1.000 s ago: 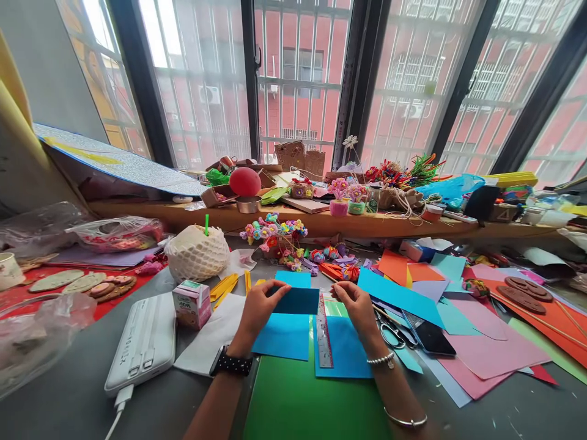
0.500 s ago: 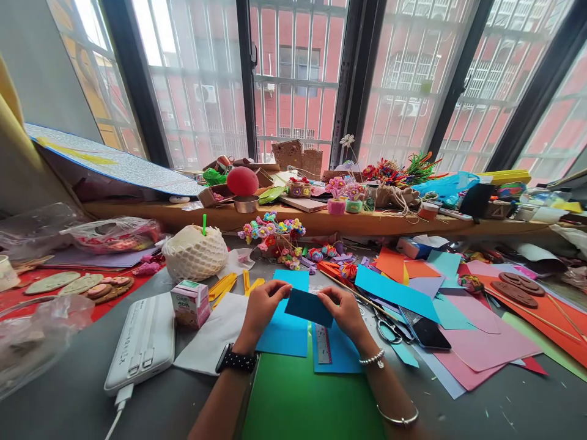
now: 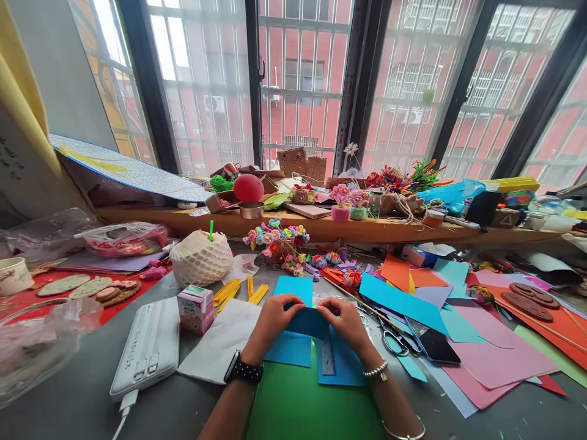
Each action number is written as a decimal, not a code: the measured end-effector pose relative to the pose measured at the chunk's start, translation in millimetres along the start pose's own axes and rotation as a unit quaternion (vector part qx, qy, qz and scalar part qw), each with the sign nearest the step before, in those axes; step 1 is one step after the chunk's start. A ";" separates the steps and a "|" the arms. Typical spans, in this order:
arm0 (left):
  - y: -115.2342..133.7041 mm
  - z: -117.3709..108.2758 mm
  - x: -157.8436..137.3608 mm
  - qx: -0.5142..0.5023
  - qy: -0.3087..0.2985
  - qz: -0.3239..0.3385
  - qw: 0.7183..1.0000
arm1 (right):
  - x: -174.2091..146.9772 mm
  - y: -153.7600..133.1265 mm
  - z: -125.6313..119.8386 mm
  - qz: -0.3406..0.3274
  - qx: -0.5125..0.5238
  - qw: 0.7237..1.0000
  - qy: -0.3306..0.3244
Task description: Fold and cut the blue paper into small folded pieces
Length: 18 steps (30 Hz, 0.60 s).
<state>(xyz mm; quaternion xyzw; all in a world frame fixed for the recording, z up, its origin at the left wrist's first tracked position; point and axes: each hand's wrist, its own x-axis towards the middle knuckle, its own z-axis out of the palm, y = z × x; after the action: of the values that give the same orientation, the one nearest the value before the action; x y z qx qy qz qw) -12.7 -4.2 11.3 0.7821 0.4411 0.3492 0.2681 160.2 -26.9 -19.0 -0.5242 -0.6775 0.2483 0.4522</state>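
Observation:
Between my two hands a small piece of dark blue paper (image 3: 308, 324) is held up by its upper edge. My left hand (image 3: 280, 319) pinches its left end, and my right hand (image 3: 342, 322) pinches it farther right, thumb and fingers together. Under the hands lie blue paper sheets (image 3: 288, 353), with a clear ruler (image 3: 328, 357) on the right one. They overlap the far part of a green mat (image 3: 287, 403). Scissors (image 3: 397, 342) lie right of my right hand. My fingers hide part of the paper's upper edge.
Left are a white power bank (image 3: 149, 342) with a cable, a small carton (image 3: 196, 310), white paper (image 3: 220, 345) and a net-wrapped coconut (image 3: 202, 260). Right are a phone (image 3: 433, 342), blue card (image 3: 398, 302) and pink paper (image 3: 499, 360). A cluttered ledge (image 3: 293, 227) runs along the window.
My hands have come a little closer together along the paper's upper edge, and the paper looks bent now. The whole view has shifted slightly, moving the scene down and right.

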 end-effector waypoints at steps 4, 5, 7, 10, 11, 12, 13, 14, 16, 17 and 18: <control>-5.8 -6.1 1.0 0.033 0.058 -0.027 0.997 | 0.1 5.7 -8.3 0.045 -0.006 0.998 0.036; -6.1 -7.0 1.1 0.035 0.072 -0.033 0.996 | -0.2 5.6 -10.3 0.053 -0.005 0.997 0.053; -4.9 -6.9 1.0 0.024 0.081 -0.038 0.996 | -1.0 3.4 -11.9 0.057 -0.002 0.995 0.085; -0.6 -2.5 0.1 -0.012 0.052 -0.024 0.998 | -1.7 -2.7 -7.3 0.021 0.019 0.997 0.065; 0.7 -0.6 -0.3 -0.022 0.040 -0.017 0.999 | -1.8 -4.7 -4.8 0.004 0.019 0.999 0.045; 1.6 0.9 -0.7 -0.029 0.029 -0.012 0.999 | -1.9 -6.5 -2.4 -0.010 0.014 0.999 0.027; 2.0 2.0 -1.0 -0.033 0.020 -0.008 0.999 | -2.1 -7.8 -0.5 -0.020 0.005 1.000 0.016; 1.8 2.3 -1.1 -0.034 0.016 -0.007 0.999 | -2.3 -8.7 0.7 -0.025 -0.003 1.000 0.014; -0.2 0.7 -0.4 -0.030 0.016 -0.012 0.999 | -2.9 -9.3 0.8 -0.025 -0.007 0.999 0.027; -1.5 -1.1 0.3 -0.026 0.021 -0.017 0.999 | -3.3 -8.9 -0.1 -0.021 -0.005 0.999 0.036; -2.4 -3.3 1.0 -0.023 0.028 -0.022 0.999 | -3.6 -8.3 -1.1 -0.016 -0.004 0.999 0.045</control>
<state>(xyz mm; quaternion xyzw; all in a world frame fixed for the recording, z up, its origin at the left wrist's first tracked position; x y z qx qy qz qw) -16.1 -1.8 11.8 0.7559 0.4571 0.3749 0.2813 157.3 -33.1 -13.0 -0.5254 -0.6660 0.2147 0.4841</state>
